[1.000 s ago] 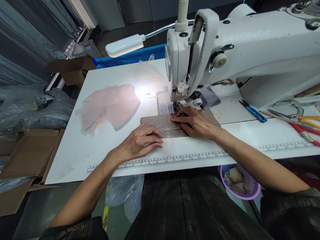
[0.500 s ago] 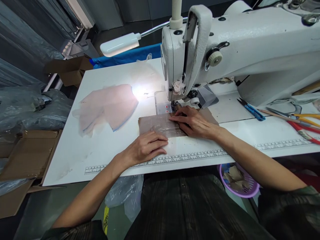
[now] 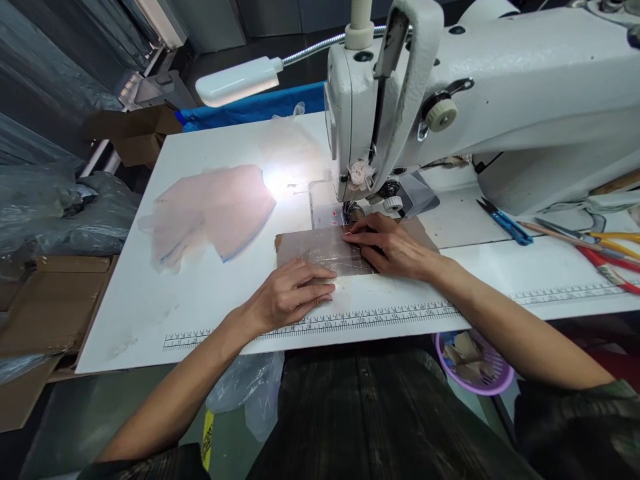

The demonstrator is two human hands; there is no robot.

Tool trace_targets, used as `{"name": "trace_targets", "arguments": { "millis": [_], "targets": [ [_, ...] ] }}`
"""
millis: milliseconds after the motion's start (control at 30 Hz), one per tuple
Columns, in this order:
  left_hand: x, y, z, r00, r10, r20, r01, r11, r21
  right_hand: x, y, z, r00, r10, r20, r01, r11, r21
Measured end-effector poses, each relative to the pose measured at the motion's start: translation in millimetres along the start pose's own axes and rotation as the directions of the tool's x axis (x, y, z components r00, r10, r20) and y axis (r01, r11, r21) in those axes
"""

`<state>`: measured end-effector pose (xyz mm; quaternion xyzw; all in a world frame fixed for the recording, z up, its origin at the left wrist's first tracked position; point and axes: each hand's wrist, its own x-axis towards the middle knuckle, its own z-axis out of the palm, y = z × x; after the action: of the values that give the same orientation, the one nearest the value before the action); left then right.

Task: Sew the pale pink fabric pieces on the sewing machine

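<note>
A sewing machine [image 3: 350,127] stands on the white table, its presser foot and needle area low at the front of the head. In front of the foot lies a brown, shiny flat strip [image 3: 305,248], with what looks like thin sheer material over it. My right hand [image 3: 393,247] presses on the strip just below the foot, its fingers stretched and slightly apart; their tips partly hide what is beneath. Palm down, my left hand [image 3: 295,292] rests at the strip's lower left edge, fingers extended. Sheer pink fabric pieces [image 3: 215,207] with blue edging lie to the left.
A lit lamp [image 3: 240,81] hangs over the table. Blue thread snips [image 3: 507,223] and scissors with red and yellow handles [image 3: 600,250] lie at the right. A printed ruler [image 3: 350,320] runs along the front edge. Below are a purple basket [image 3: 500,383] and cardboard boxes [image 3: 50,307].
The view has shifted slightly. Both hands keep nearly the same places on and beside the brown strip; no clear movement of the material shows.
</note>
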<state>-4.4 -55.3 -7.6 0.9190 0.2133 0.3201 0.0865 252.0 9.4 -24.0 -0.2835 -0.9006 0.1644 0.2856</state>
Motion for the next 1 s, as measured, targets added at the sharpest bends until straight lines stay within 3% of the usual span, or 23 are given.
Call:
{"name": "trace_targets", "arguments": {
  "millis": [200,467,733,867,1000],
  "targets": [
    [0,3,0.5,0.999,-0.005,0.044,0.004,0.999,0.032,0,-1,-1,1.000,0.005,0.011,-0.005,1.000,0.010],
    [2,5,-1.9,1.000,-0.019,0.023,0.017,0.998,0.060,-1,-1,-24,0.994,0.104,0.042,-0.107,0.991,0.076],
    [0,3,-0.4,0.999,-0.037,0.024,0.036,0.998,0.049,-2,-1,-23,0.998,0.031,0.053,-0.033,0.998,0.054],
    [-1,3,0.2,0.998,-0.049,0.030,0.048,0.998,0.039,-3,-3,-23,0.988,-0.045,0.150,0.043,0.999,0.021],
    [-1,5,-0.8,0.997,-0.071,0.040,0.069,0.996,0.049,-5,-6,-21,0.976,-0.040,0.212,0.053,0.997,-0.057]
  ]
}}
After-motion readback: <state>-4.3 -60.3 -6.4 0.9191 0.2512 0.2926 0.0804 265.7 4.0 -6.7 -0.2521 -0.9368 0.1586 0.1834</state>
